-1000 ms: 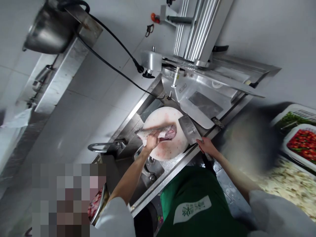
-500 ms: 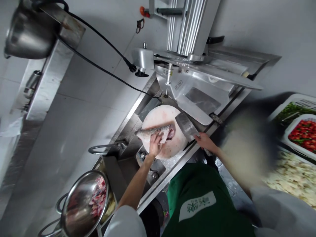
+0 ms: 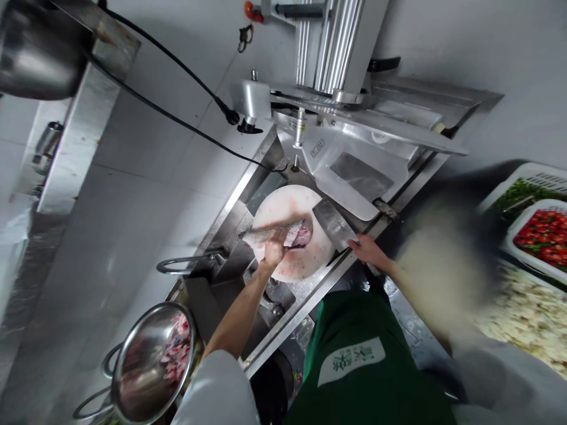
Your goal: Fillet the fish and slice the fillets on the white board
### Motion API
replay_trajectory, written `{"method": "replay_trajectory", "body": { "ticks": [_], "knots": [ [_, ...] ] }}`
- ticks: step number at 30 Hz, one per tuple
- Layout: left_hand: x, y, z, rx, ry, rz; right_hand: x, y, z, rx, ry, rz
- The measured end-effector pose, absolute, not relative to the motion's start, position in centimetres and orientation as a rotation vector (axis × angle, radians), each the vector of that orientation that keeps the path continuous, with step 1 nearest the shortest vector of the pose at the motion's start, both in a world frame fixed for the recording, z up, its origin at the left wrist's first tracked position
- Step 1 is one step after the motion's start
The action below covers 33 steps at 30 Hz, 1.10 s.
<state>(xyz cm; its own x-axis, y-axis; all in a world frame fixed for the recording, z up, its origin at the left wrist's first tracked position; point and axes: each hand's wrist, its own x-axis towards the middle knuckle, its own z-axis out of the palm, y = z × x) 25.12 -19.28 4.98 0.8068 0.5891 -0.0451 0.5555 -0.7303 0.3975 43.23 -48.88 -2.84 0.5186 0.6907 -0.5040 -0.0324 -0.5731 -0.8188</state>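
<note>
A headless fish [image 3: 292, 231] lies across the round white cutting board [image 3: 290, 203], its raw cut end facing right. My left hand [image 3: 275, 248] is closed on the middle of the fish, with the fingers curled over its upper side. In my right hand [image 3: 368, 250] is the handle of a cleaver [image 3: 332, 221]. Its broad blade rests flat over the right edge of the board, apart from the fish. The fingers of my right hand are wrapped round the handle.
Behind the board stands a metal slicing machine [image 3: 354, 171]. A steel bowl [image 3: 142, 360] with pieces of raw meat or fish is at lower left. A sink faucet [image 3: 186, 265] sits left. Baskets of chopped red peppers [image 3: 543, 233] and greens [image 3: 527, 195] stand at the right.
My left hand has gone from lying over the fish with fingers spread to gripping it, and the fish has turned slightly, showing more of its cut flesh. The cleaver stays in place.
</note>
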Motion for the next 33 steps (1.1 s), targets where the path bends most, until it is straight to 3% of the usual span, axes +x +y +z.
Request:
{"method": "replay_trajectory", "body": {
  "ticks": [7,12,18,26,33],
  "knots": [
    [19.0,-22.6,2.5,2.778,0.642,0.087,41.0,-47.7,-1.9,-1.798,-0.372,1.11],
    [20.8,-21.9,2.9,2.743,0.662,0.196,41.4,-44.0,-0.6,-1.814,-0.372,1.121],
    [23.8,-20.2,4.5,2.757,0.502,-0.161,42.6,-40.7,-1.1,-1.833,-0.359,1.072],
    [22.6,-20.2,4.6,2.766,0.478,-0.36,42.9,-38.0,-1.8,-1.838,-0.256,1.108],
    [23.4,-20.1,5.6,2.78,0.466,-0.457,41.8,-42.5,-0.4,-1.806,-0.347,1.225]
  ]
}}
